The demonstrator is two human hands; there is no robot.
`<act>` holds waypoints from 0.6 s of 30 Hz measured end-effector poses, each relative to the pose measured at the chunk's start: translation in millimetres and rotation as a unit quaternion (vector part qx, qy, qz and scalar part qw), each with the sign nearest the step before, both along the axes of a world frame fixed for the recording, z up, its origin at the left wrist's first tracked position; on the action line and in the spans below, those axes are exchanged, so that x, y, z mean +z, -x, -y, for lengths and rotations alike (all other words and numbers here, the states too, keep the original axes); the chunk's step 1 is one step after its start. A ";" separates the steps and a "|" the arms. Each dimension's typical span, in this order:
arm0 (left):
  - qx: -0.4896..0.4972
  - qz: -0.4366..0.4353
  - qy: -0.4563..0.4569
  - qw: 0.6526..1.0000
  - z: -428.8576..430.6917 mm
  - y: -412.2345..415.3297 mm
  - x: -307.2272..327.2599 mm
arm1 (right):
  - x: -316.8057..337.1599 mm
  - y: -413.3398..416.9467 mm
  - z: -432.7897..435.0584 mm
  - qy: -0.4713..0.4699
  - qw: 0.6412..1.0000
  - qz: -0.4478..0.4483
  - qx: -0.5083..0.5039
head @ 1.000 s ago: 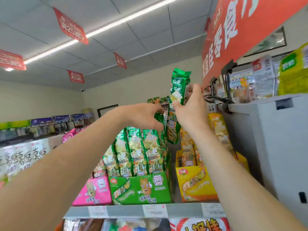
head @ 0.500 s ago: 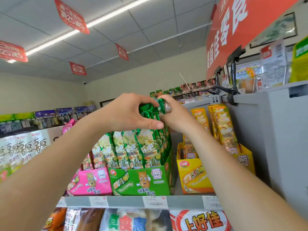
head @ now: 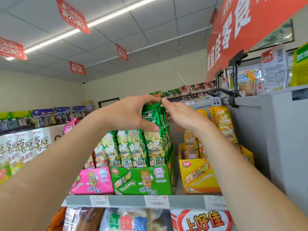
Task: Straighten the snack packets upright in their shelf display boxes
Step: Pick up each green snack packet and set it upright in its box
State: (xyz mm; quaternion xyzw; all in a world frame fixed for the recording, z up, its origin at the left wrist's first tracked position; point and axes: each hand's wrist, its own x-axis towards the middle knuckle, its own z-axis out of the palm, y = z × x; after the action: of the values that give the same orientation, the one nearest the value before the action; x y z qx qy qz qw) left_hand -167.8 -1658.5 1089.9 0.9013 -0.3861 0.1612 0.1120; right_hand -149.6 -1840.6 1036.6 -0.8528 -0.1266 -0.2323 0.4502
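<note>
A green display box [head: 141,180] on the top shelf holds several tall green snack packets [head: 154,130] standing upright. My left hand [head: 131,114] grips the tops of the rightmost green packets, thumb across their front and fingers over their top edge. My right hand [head: 181,114] is just right of them, its fingertips pinching the top corner of the same packets. A yellow display box [head: 198,175] to the right holds yellow packets [head: 223,124], some leaning back. A pink box [head: 93,180] stands to the left.
The grey shelf edge [head: 126,200] carries price labels. A grey counter side [head: 275,130] rises close on the right under a red banner [head: 241,27]. Large snack bags [head: 133,220] fill the shelf below. More stocked shelves [head: 25,147] stand at the left.
A second ago my right hand held one green packet high above the box. That packet has come down into the green box, and both hands now hold the packet tops together.
</note>
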 end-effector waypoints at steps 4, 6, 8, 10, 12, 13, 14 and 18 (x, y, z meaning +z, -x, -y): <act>0.071 0.092 -0.093 0.989 4.6 -3.2 -5.9 | 0.4 10.6 -1.3 -0.036 0.998 -0.049 0.036; 0.077 0.129 -0.133 0.980 5.0 -4.5 -9.3 | -0.9 15.1 -1.5 -0.051 0.992 -0.077 0.082; 0.078 0.154 -0.135 0.976 3.6 -5.4 -12.0 | -3.6 18.0 -2.1 -0.056 0.987 -0.088 0.125; 0.065 0.156 -0.115 0.979 2.9 -5.1 -14.5 | -7.2 17.5 -2.0 -0.024 0.988 -0.074 0.132; 0.050 0.148 -0.082 0.984 2.8 -5.0 -16.4 | -10.2 15.0 -3.7 -0.006 0.994 -0.048 0.103; 0.047 0.134 -0.065 0.988 1.5 -5.0 -16.9 | -11.9 13.4 -4.7 -0.013 0.996 -0.036 0.085; 0.048 0.114 -0.044 0.991 -0.7 -4.4 -17.1 | -13.5 12.9 -6.0 -0.019 0.997 -0.029 0.075; 0.048 0.130 0.003 0.990 -15.8 5.0 -15.7 | -18.1 11.7 -7.6 -0.028 0.998 -0.038 0.051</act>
State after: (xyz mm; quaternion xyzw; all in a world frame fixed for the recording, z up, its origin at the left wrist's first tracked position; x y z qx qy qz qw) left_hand -172.9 -1642.7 1074.2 0.8900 -0.3527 0.2834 0.0556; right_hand -161.3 -1833.1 1018.5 -0.8404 -0.1463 -0.1802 0.4898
